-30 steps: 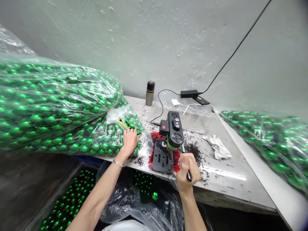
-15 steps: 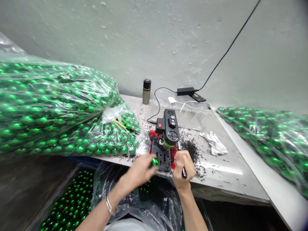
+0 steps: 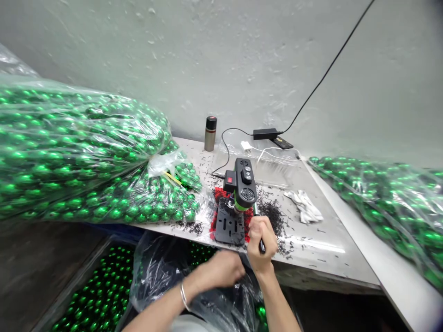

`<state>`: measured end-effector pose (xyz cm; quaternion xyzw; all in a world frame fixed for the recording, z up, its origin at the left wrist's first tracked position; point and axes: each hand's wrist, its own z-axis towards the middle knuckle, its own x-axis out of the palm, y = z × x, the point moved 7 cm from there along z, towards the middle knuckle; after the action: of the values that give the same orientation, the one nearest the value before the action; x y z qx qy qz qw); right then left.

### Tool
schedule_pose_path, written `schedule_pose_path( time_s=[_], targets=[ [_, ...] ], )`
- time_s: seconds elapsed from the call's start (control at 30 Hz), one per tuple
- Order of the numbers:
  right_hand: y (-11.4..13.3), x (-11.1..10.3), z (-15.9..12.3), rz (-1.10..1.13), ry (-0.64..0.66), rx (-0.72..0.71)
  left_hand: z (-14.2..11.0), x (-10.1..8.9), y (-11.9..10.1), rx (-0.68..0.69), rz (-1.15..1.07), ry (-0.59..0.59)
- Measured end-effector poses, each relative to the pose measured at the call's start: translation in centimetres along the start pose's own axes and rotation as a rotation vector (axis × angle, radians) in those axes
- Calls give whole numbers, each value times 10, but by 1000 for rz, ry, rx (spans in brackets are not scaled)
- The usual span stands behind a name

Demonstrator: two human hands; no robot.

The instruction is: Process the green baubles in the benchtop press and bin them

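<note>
My right hand (image 3: 261, 237) is closed round the black lever handle of a small black and green bench drill (image 3: 242, 184) at the table's front edge. The drill stands on a black slotted base plate (image 3: 229, 226) over a red mat (image 3: 217, 196). Below the table edge, my left hand (image 3: 221, 269) is curled shut with its back to the camera, over a clear plastic bag (image 3: 162, 272). What its fingers hold is hidden. A large clear bag of shiny green balls (image 3: 76, 152) lies on the table to the left.
A second bag of green balls (image 3: 380, 198) lies at the right. A bin of loose green balls (image 3: 100, 295) sits under the table at the left. On the table are a steel bottle (image 3: 209, 133), a power adapter (image 3: 266, 133), white cloth (image 3: 304, 206) and black shavings (image 3: 273, 214).
My left hand left the big bag, carried a green ball past the drill's base plate, then dropped below the table edge. My right hand stayed on the lever.
</note>
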<state>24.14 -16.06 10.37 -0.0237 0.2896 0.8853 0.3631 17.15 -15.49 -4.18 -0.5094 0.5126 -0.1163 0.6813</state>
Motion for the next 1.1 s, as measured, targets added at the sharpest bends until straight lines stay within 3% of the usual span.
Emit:
schedule_pose_path(
  time_s=[0.03,0.1,0.17,0.23,0.3,0.4,0.53,0.73,0.8,0.87,0.97,1.03,1.1],
  targets=[
    [0,0,0,1,-8,2,1,-33,8,-54,64,-51],
    [-1,0,-1,11,-21,7,-1,-106,29,-209,212,-269],
    [-1,1,-1,21,-28,14,-4,-162,52,-354,345,-371],
    [-2,1,-1,27,-30,17,-9,-207,70,-500,546,-513],
    [-2,0,-2,30,-31,17,-5,-228,80,-527,625,-568],
    [-3,1,-2,31,-32,24,9,-235,88,-511,665,-559],
    [-2,1,-2,24,-33,24,27,-225,91,-496,684,-498],
    [-3,0,0,14,-35,36,26,-211,97,-476,665,-455],
    [-8,0,-2,70,-49,110,17,-213,92,-423,634,-540],
    [-14,-1,-10,125,-107,233,1,-218,81,-354,553,-697],
    [-14,-6,-42,117,-193,403,-32,-220,65,-284,325,-895],
    [-6,-5,-70,73,-125,391,-54,-214,58,-268,122,-974],
    [10,3,-101,-12,93,193,-76,-202,56,-281,-95,-1016]
  ],
)
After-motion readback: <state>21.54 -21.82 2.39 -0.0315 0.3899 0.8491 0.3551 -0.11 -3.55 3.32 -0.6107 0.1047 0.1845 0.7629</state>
